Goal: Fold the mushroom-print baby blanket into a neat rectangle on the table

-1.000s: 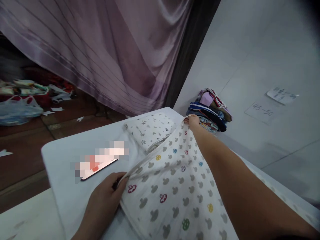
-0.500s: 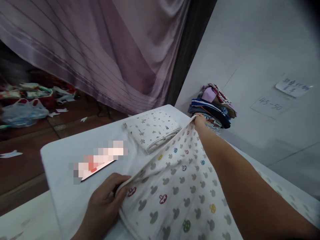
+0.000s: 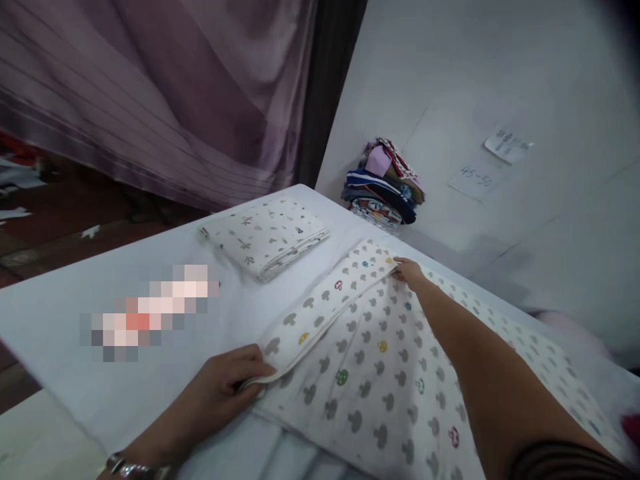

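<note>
A white cloth (image 3: 360, 373) printed with grey and coloured mushrooms lies across the table (image 3: 165, 247). Along its far side runs a strip folded over on itself. My left hand (image 3: 235, 380) pinches the near left end of this fold between thumb and fingers. At the far right end, my right hand (image 3: 407, 272) grips the same folded edge, its fingertips partly hidden. Just beyond the strip lies a folded white cloth (image 3: 265, 237) with a small dark plant print, untouched by either hand.
A pixelated object (image 3: 150, 310) lies on the table's left side. Several folded clothes are stacked in a pile (image 3: 383, 183) by the wall, which bears paper signs (image 3: 507, 143). A purple curtain (image 3: 190, 100) hangs behind; paper scraps (image 3: 91, 231) litter the floor.
Both hands have turned the cloth's far edge over toward me, so a folded strip now lies there. Before, the edge was stretched up between them. The camera view has swung right.
</note>
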### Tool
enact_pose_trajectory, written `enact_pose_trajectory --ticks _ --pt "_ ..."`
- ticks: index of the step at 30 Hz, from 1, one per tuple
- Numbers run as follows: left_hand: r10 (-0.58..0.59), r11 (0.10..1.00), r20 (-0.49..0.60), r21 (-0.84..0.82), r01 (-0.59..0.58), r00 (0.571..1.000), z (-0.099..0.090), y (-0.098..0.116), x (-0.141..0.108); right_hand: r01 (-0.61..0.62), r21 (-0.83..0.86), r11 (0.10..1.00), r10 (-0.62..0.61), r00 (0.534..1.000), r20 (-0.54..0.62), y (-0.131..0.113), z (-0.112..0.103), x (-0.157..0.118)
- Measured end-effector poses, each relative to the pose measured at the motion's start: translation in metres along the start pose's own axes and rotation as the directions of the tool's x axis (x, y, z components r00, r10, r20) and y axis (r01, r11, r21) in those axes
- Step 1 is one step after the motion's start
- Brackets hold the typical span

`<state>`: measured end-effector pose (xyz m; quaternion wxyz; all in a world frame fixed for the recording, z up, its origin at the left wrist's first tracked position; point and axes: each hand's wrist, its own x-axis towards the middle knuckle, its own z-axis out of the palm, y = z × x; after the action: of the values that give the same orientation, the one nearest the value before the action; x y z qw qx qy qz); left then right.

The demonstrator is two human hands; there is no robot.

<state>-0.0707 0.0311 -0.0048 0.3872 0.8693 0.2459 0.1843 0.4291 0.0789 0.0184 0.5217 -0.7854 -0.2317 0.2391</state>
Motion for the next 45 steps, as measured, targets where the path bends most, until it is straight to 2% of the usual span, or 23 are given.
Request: enact_pose_trajectory --ticks 2,3,4,5,6,7,8,9,11,14,19,24,30,32,35,37,38,39,40,41,42,43,45 --pt "0.002 1.000 0.007 0.002 -0.002 1.000 0.000 0.002 0.001 0.109 -0.081 0.991 -0.108 0.994 0.008 0.002 -0.010 -0.014" --pt "0.003 1.000 0.002 0.003 -0.003 1.000 -0.001 0.003 0.001 0.242 -0.149 0.959 -0.236 0.970 0.056 0.002 -0.011 -0.023" --pt "0.003 1.000 -0.007 0.007 -0.003 1.000 -0.001 0.004 0.002 0.421 -0.211 0.882 -0.395 0.905 0.157 0.002 -0.010 -0.035" --pt "0.002 1.000 -0.020 0.013 -0.001 1.000 -0.001 0.005 0.002 0.622 -0.248 0.743 -0.549 0.778 0.306 0.003 -0.007 -0.048" --pt "0.002 1.000 -0.036 0.020 -0.001 0.999 0.000 0.005 0.003 0.791 -0.227 0.569 -0.645 0.600 0.474 0.003 -0.001 -0.063" --pt "0.005 1.000 -0.046 0.026 -0.004 0.999 0.000 0.006 0.003 0.898 -0.156 0.411 -0.669 0.414 0.618 0.004 0.006 -0.077" --pt "0.008 1.000 -0.050 0.031 -0.006 0.999 0.000 0.005 0.003 0.952 -0.076 0.298 -0.653 0.261 0.711 0.005 0.014 -0.090" --pt "0.004 0.999 -0.047 0.034 -0.003 0.999 0.000 0.005 0.003 0.975 -0.019 0.220 -0.635 0.158 0.756 0.006 0.023 -0.101" --pt "-0.009 0.999 -0.024 0.032 0.009 1.000 -0.001 0.004 0.003 0.991 0.034 0.131 -0.609 0.053 0.792 0.006 0.037 -0.115" --pt "-0.032 0.999 -0.016 0.012 0.032 0.999 -0.002 0.004 0.002 0.996 0.026 0.086 -0.569 0.028 0.822 0.006 0.048 -0.116" --pt "-0.064 0.998 0.002 -0.008 0.064 0.998 -0.003 0.008 0.003 0.993 -0.023 0.120 -0.481 0.078 0.873 0.002 0.052 -0.104" --pt "-0.061 0.998 -0.016 -0.014 0.061 0.998 -0.004 0.008 0.003 0.996 0.009 0.093 -0.402 0.030 0.915 -0.011 0.051 -0.104" --pt "-0.057 0.998 0.009 -0.021 0.057 0.998 -0.005 0.010 0.004 0.999 -0.019 0.035 -0.428 0.032 0.903 -0.007 0.037 -0.110" --pt "-0.063 0.998 0.008 -0.016 0.063 0.998 -0.005 0.011 0.004 0.998 -0.017 0.065 -0.431 0.044 0.901 -0.001 0.036 -0.112" --pt "-0.060 0.998 -0.014 -0.016 0.060 0.998 -0.004 0.009 0.003 0.979 -0.013 0.201 -0.442 0.103 0.891 0.003 0.035 -0.111" --pt "-0.051 0.999 -0.031 -0.013 0.051 0.998 -0.004 0.007 0.003 0.932 -0.044 0.361 -0.452 0.216 0.865 0.002 0.029 -0.104" --pt "-0.045 0.999 -0.036 -0.010 0.045 0.998 -0.004 0.005 0.003 0.871 -0.105 0.480 -0.464 0.353 0.812 0.000 0.023 -0.097" --pt "-0.040 0.999 -0.035 -0.005 0.040 0.999 -0.005 0.004 0.003 0.770 -0.180 0.612 -0.460 0.533 0.710 -0.002 0.017 -0.089" --pt "-0.037 0.999 -0.031 -0.002 0.037 0.999 -0.005 0.002 0.003 0.634 -0.244 0.734 -0.425 0.709 0.562 -0.005 0.010 -0.079" --pt "-0.036 0.999 -0.025 -0.001 0.036 0.999 -0.005 0.002 0.004 0.486 -0.280 0.828 -0.362 0.844 0.397 -0.007 0.002 -0.069" --pt "-0.037 0.999 -0.022 -0.004 0.036 0.999 -0.005 0.001 0.004 0.353 -0.293 0.888 -0.285 0.925 0.250 -0.009 -0.005 -0.058" --pt "-0.035 0.999 -0.020 -0.012 0.035 0.999 -0.005 0.001 0.004 0.249 -0.297 0.922 -0.213 0.966 0.148 -0.010 -0.010 -0.048" --pt "-0.031 0.999 -0.048 -0.033 0.029 0.998 -0.002 0.002 0.004 0.113 -0.302 0.947 -0.096 0.993 0.071 -0.011 -0.017 -0.031"
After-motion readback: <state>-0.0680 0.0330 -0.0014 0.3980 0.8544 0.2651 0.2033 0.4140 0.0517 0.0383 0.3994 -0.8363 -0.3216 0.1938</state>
